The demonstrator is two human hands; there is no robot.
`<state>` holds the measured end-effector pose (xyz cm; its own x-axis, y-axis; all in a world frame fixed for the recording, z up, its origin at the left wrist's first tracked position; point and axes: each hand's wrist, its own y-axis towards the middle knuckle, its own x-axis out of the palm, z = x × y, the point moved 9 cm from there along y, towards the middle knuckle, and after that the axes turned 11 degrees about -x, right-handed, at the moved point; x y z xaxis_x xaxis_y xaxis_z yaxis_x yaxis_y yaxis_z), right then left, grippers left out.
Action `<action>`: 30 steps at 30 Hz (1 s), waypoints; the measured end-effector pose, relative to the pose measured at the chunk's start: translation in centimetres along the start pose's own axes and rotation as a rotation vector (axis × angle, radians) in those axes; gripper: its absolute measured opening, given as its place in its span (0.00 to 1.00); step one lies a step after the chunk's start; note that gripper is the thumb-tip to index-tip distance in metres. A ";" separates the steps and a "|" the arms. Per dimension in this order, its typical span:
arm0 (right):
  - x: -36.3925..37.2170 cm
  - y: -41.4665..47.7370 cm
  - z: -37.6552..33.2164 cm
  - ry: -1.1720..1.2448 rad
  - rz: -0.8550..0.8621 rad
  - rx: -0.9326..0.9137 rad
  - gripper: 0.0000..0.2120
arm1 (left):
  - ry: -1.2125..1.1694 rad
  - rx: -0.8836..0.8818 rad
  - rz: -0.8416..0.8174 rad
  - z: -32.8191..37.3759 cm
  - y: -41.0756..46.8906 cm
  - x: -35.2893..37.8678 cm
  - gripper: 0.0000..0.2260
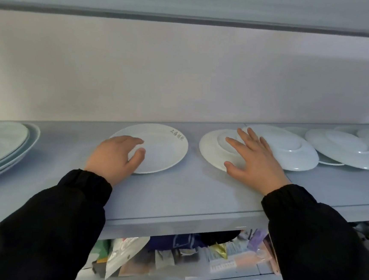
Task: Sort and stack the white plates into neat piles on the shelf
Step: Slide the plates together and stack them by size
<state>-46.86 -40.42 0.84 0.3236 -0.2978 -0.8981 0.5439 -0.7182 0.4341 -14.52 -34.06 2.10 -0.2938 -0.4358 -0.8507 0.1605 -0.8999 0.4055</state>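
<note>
Left hand grips lettered white plate; right hand lies flat, fingers spread, on upturned plate.
Three-plate pile far left.

We see a plain pale wall filling most of the view, with 1 dark strip running across it near the top. Low down, a lower tier holds a jumble of packets. A white pouch leans at the left, just beside a green packet. A dark blue bag lies behind, near a gold foil packet and a purple packet.
</note>
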 end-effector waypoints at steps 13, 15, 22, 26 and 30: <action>-3.2 -3.6 8.0 0.010 0.084 0.001 0.35 | -0.025 0.346 0.068 20.8 -0.6 6.9 0.21; -3.6 -4.2 9.3 0.002 0.105 0.001 0.35 | -0.018 0.348 0.029 23.3 -0.5 8.3 0.23; -4.9 -6.1 13.4 0.016 0.132 0.036 0.35 | -0.037 0.388 -0.026 30.4 -0.2 11.6 0.28; -5.6 -6.8 15.2 0.065 0.169 0.079 0.35 | 0.012 0.402 -0.059 32.8 0.2 13.4 0.30; -6.1 -7.0 15.6 0.111 0.216 0.096 0.35 | 0.083 0.410 -0.093 34.3 0.7 14.9 0.27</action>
<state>-64.72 -43.44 2.15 0.5100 -0.3834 -0.7700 0.3787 -0.7036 0.6012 -51.05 -41.79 1.20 -0.2094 -0.3643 -0.9075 -0.2560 -0.8752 0.4104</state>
